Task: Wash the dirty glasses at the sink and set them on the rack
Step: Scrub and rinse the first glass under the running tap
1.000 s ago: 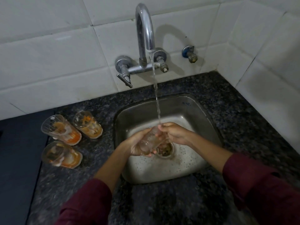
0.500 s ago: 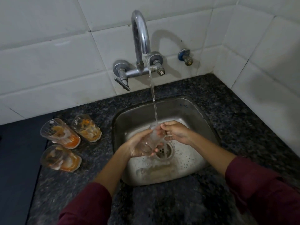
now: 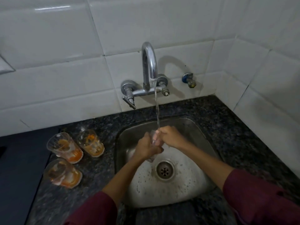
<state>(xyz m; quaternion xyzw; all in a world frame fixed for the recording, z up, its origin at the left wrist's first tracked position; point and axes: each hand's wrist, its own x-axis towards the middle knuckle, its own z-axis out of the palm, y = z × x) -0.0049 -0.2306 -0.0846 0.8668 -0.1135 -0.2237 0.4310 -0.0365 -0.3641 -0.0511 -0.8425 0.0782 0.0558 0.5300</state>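
Your left hand (image 3: 146,147) and right hand (image 3: 170,137) both grip one clear drinking glass (image 3: 154,141) over the steel sink basin (image 3: 191,127), under the chrome tap's stream (image 3: 157,111). Three clear glasses streaked with orange residue (image 3: 65,147) stand at the dark speckled counter's (image 3: 100,172) left edge.

glass (image 3: 154,140) mostly hidden by both hands, sleeves cut off below

The sink (image 3: 191,127) sits in the bench (image 3: 100,168); the tap (image 3: 149,65) stands at its twelve o'clock, three glasses (image 3: 65,148) on the bench at nine o'clock.
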